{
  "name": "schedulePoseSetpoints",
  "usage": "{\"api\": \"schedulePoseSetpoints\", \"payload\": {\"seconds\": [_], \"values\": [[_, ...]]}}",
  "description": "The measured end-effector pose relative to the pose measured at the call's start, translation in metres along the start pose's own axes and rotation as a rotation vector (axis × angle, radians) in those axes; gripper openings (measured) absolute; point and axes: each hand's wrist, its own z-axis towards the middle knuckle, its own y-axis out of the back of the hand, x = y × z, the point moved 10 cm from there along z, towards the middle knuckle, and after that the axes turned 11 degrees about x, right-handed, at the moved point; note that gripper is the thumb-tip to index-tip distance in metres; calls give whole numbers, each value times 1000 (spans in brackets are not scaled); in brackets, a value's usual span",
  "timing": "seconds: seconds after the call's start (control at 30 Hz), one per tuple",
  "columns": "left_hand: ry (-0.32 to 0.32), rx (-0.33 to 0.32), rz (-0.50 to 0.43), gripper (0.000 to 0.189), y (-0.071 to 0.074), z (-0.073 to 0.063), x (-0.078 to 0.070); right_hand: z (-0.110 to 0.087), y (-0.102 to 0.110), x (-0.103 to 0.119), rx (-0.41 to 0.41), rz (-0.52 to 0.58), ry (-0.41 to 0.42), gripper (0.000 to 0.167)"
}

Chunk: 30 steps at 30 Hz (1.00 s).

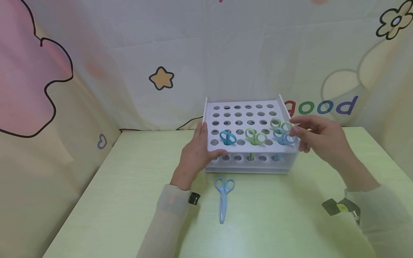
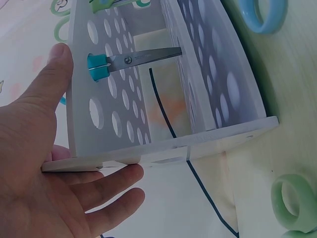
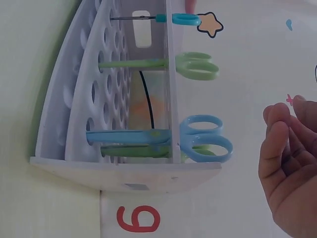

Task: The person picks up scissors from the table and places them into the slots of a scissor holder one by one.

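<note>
A white rack (image 1: 246, 170) with rows of round holes stands on the table. My left hand (image 1: 195, 154) grips its left end, thumb at the front edge and fingers behind the side panel. Upright in the holes are teal-handled scissors (image 2: 141, 58) with metal blades, green scissors (image 3: 133, 64), and at the right, blue scissors (image 3: 129, 137) with another green pair (image 3: 111, 151) behind. Close to the blue handles is my right hand (image 1: 322, 139), its fingers bent and holding nothing; the right wrist view shows a gap. Another blue pair of scissors (image 1: 223, 200) lies before the rack.
Pale green rings (image 2: 288, 208) lie on the table in the left wrist view; the head view does not show them. A dark cable (image 1: 188, 122) runs behind the rack. A printed cloth (image 1: 135, 71) hangs at the table's (image 1: 129, 200) back edge.
</note>
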Motion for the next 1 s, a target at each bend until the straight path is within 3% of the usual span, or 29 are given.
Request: {"api": "schedulePoseSetpoints", "payload": {"seconds": [0.2, 0.53, 0.7, 1.0], "values": [[17, 11, 48, 121, 2, -1, 0, -8, -12, -6, 33, 13, 9, 28], [23, 28, 163, 118, 6, -2, -1, -14, -33, -16, 93, -5, -68, 36], [14, 42, 154, 119, 5, 1, -1, -15, -42, -20, 118, 5, -97, 38], [-39, 77, 87, 122, 6, 7, 0, -15, -67, -15, 178, 25, -68, 37]]}}
